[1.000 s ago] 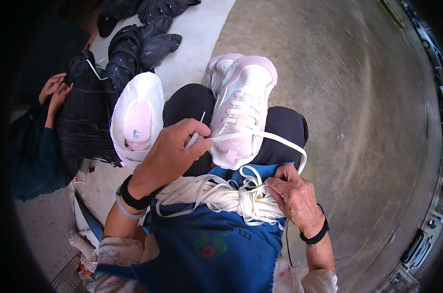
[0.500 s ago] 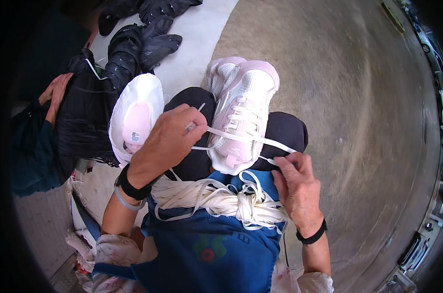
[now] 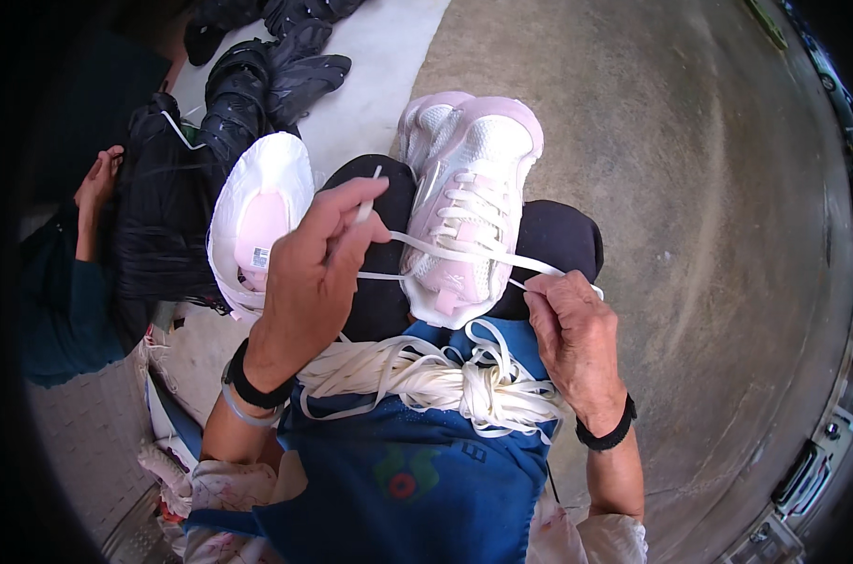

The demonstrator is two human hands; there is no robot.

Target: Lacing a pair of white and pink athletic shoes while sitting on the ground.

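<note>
Here, left hand [image 3: 328, 249], right hand [image 3: 575, 338] pinch lace [image 3: 530, 263] across shoe [image 3: 497, 141]; wide floor [image 3: 718, 282] rightward.

Head-worn fisheye view, looking down; fairly near left hand [image 3: 318, 263], right hand [image 3: 579, 343]

The right hand [image 3: 581, 338] now sits at the shoe's [image 3: 497, 138] right side, off the lace bundle [image 3: 407, 376]; the left hand's [image 3: 309, 258] forefinger and thumb part wider; one co-worker's hand [image 3: 95, 185] shows, formerly two.
</note>
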